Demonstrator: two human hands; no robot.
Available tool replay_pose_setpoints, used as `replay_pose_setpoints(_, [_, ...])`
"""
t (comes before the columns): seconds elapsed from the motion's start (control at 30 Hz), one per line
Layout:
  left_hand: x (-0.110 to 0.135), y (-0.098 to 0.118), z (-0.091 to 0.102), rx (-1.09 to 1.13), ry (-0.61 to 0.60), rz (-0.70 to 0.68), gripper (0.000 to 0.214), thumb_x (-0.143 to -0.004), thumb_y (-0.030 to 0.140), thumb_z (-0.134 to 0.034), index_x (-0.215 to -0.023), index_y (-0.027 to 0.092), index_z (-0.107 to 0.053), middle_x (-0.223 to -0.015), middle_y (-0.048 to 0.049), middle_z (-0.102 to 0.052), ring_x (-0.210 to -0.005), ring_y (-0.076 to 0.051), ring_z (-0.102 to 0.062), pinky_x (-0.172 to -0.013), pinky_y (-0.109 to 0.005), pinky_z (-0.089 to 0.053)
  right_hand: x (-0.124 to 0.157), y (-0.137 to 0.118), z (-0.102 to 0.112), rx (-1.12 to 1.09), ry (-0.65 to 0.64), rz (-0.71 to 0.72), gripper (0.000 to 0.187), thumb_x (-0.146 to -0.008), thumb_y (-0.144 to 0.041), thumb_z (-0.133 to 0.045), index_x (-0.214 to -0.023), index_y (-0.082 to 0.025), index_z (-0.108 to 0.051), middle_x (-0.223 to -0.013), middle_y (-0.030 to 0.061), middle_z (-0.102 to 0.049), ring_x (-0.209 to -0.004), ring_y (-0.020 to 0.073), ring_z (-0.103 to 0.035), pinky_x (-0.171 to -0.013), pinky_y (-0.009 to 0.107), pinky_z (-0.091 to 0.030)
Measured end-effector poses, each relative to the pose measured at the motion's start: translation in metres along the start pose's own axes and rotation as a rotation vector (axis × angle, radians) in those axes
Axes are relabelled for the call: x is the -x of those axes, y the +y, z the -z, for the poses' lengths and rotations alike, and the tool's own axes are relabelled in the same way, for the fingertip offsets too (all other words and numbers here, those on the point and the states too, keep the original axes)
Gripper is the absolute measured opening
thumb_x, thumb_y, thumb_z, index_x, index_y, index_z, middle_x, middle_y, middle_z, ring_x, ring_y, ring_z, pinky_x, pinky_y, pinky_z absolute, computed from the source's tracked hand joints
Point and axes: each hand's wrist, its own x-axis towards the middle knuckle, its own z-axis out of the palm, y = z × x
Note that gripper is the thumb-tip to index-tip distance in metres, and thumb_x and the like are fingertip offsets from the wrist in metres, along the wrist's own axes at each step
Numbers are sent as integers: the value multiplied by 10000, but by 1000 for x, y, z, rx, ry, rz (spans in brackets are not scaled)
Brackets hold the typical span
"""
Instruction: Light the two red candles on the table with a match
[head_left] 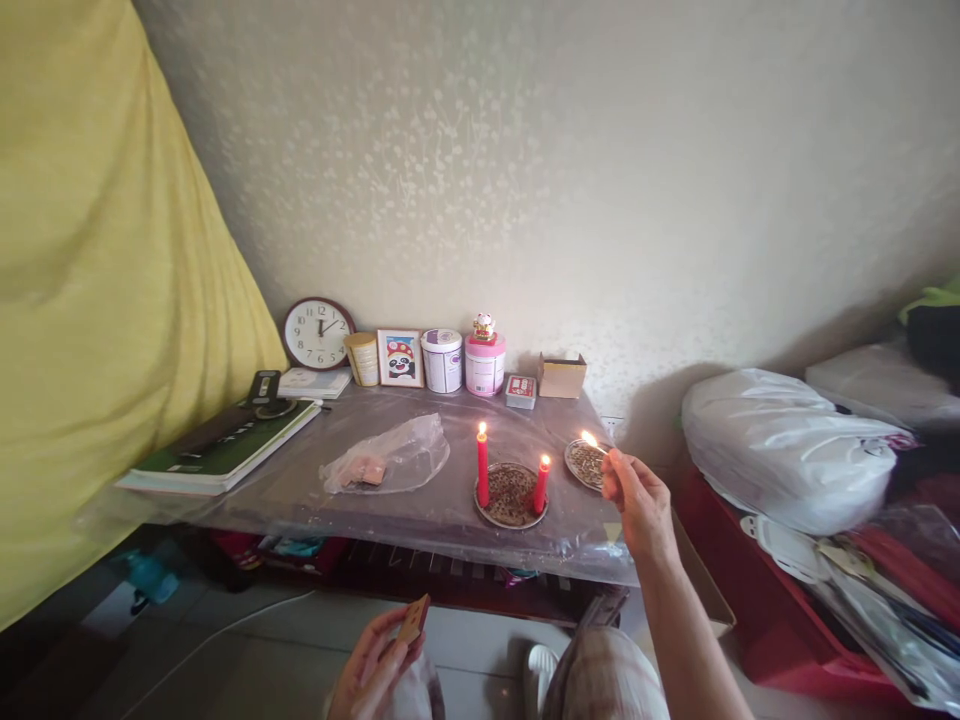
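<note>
Between the fingertips of my right hand (636,500) is a burning match (598,444), its flame at the left end. Behind it on the table lies a round plate (581,468) with a speckled surface. To the left, two lit red candles, a taller one (482,470) and a shorter one (541,487), stand upright on another round plate (511,518). My left hand (379,655) is low in front of the table, closed around a small matchbox (413,619). A clear plastic bag (416,450) with something pinkish inside lies left of the candles.
Along the wall stand a clock (319,333), a panda picture (400,358), tubs (442,362), a lucky cat figurine (484,327) and a cardboard box (562,377). A green book (225,448) lies left, beside a yellow curtain (135,250). White plastic bags (787,440) fill the right.
</note>
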Motion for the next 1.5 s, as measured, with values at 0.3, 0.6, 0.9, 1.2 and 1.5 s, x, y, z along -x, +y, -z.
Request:
replay_pose_setpoints(0.3, [2, 3, -2, -39, 8, -11, 492, -583, 567, -972, -959, 272, -857, -1107, -84, -885, -1004, -319, -812, -931, -390, -654, -4, -35, 24, -273, -79, -40, 453, -473, -456, -1036, -705, -206, -738, -691, -60, -560, -490, 7, -267, -421, 132, -286])
replay_pose_setpoints(0.6, [-1, 1, 0, 15, 6, 42, 451, -566, 509, -999, -931, 283, -861, -1037, -66, -897, -944, -292, -825, -876, -353, -660, -15, -54, 71, -4, 78, 122, 416, -566, -523, -989, -703, -214, -748, -661, -34, -585, -504, 53, -347, -417, 180, -312])
replay_pose_setpoints(0.9, [0, 3, -1, 4, -6, 24, 464, -592, 532, -975, -955, 268, -859, -1105, -78, -888, -980, -297, -820, -894, -345, -664, -29, -50, 76, 82, 143, 124, 440, -538, -545, -965, -698, -212, -727, -644, -28, -594, -505, 67, -396, -432, 195, -336])
replay_pose_setpoints(1.2, [1, 6, -4, -12, 46, 47, 511, -529, 541, -999, -926, 250, -858, -1070, -88, -892, -960, -324, -820, -932, -403, -663, -28, -45, 75, 114, 53, 138, 415, -607, -576, -903, -722, -237, -694, -680, -19, -592, -510, 89, -363, -436, 238, -297])
replay_pose_setpoints(1.5, [4, 7, -5, -27, 26, 40, 463, -570, 551, -982, -927, 284, -858, -1141, -61, -882, -996, -315, -816, -927, -397, -667, -32, -26, 80, 88, 75, 56, 414, -513, -493, -994, -677, -204, -746, -648, -20, -611, -532, 86, -411, -441, 217, -311])
